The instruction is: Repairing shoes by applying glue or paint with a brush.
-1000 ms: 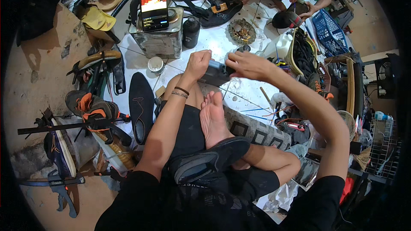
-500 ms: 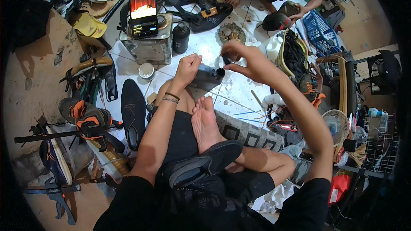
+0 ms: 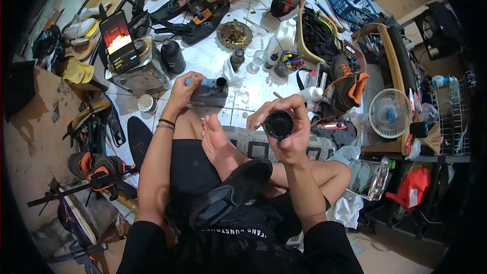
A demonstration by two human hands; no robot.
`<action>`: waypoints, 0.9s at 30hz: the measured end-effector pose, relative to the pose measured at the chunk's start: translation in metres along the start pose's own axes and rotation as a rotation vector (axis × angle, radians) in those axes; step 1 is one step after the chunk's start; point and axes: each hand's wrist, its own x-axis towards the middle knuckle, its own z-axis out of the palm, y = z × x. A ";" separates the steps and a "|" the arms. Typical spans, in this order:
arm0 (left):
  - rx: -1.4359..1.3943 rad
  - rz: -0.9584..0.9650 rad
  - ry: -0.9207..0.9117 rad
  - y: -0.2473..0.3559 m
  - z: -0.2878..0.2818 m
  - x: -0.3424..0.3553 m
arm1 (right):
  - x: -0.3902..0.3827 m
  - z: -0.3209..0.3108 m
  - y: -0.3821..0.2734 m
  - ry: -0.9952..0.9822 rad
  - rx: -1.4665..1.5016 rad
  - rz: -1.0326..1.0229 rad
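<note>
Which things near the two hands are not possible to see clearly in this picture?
- Head view: inside of the black cap in the right hand is too dark to see.
- Contents of the grey can: its walls and the left hand hide them.
- Shoe on the lap: its far side is turned away.

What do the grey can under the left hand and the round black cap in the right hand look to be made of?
The grey can under the left hand looks like dull metal or plastic: flat matte sides, dark open spout; the picture cannot settle which. The black cap in the right hand looks like moulded plastic: round, dark, slightly glossy rim.
</note>
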 end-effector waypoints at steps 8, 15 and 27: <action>0.060 0.156 0.339 0.036 0.009 -0.003 | -0.019 -0.020 0.014 0.177 -0.095 -0.023; 0.215 0.444 0.307 0.155 0.027 -0.034 | -0.032 -0.020 0.026 0.136 -0.234 0.035; 0.560 0.954 0.103 0.261 0.037 -0.043 | -0.048 -0.004 0.010 0.085 -0.278 -0.132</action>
